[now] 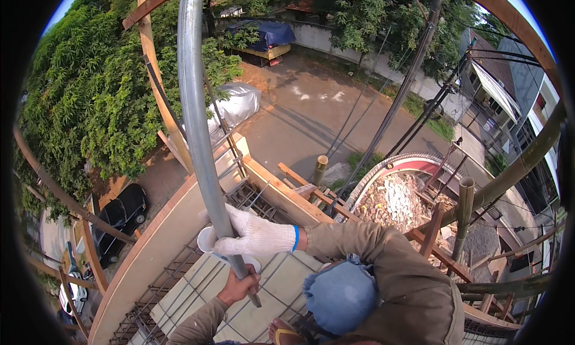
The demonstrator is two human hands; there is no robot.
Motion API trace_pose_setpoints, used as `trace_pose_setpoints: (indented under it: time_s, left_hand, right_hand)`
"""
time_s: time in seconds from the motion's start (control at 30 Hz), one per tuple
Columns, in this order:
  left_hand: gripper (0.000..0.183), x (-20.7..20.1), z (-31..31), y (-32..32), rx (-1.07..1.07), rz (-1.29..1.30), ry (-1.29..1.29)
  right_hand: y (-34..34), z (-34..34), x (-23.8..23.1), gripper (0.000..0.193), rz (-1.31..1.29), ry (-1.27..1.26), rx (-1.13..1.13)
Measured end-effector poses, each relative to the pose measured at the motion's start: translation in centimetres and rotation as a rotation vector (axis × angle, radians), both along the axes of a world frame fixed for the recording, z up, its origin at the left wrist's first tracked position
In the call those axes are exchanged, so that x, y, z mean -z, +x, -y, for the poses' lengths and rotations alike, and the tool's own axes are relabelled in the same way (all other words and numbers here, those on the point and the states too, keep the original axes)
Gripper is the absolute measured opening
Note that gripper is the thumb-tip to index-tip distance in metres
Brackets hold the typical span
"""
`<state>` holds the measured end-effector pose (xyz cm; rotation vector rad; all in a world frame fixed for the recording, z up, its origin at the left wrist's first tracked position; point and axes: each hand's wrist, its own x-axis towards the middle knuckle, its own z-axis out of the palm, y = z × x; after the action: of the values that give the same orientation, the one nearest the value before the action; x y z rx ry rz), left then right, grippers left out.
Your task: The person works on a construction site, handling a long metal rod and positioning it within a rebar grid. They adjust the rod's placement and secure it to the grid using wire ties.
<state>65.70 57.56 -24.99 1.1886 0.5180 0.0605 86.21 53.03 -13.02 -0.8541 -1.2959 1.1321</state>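
Observation:
A long grey metal pipe (200,105) rises steeply from my hands to the top of the head view. My bare left hand (239,286) is closed around it just above its lower end. Higher up, my right hand (257,231), in a white knit glove with a blue cuff, grips the same pipe, some fingers hidden behind it. Beside the glove shows a white rounded rim (206,239), partly covered; I cannot tell its kind. Below lies a grid of steel rebar (179,291) over pale boards (275,282). Frayed blue denim (341,297) bulges near my right arm.
Plywood formwork (144,246) curves along the left, with a drop beyond it to parked vehicles. Bamboo poles (465,207) and timber pieces stand at right. Dark overhead cables (425,114) run nearby. A rubble pile (395,198) lies below. My sandalled foot (284,333) is at the bottom.

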Motion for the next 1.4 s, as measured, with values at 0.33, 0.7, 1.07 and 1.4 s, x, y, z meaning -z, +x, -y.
trace_pose_setpoints:
  time_s: [0.33, 0.7, 1.07, 1.4]
  left_hand:
    - [0.025, -7.3, -0.2, 4.5, 0.085, 0.294, 0.068]
    - [0.024, -6.3, -10.0, -1.6, -0.78, 0.308, 0.792]
    - [0.037, 11.3, -20.1, -10.0, -0.573, -0.361, 1.097]
    - [0.044, 17.0, -19.2, -10.1, -0.111, -0.492, 1.277]
  right_hand:
    - [-0.6, -1.2, -4.8, 0.032, -0.167, -0.198, -0.175]
    - [3.8, 0.6, -11.2, 0.056, 0.226, -0.094, 0.235]
    - [6.1, 3.3, -4.0, 0.045, 0.777, -0.002, 0.609]
    - [6.2, 4.1, 2.4, 0.046, 0.677, -0.044, 0.538]
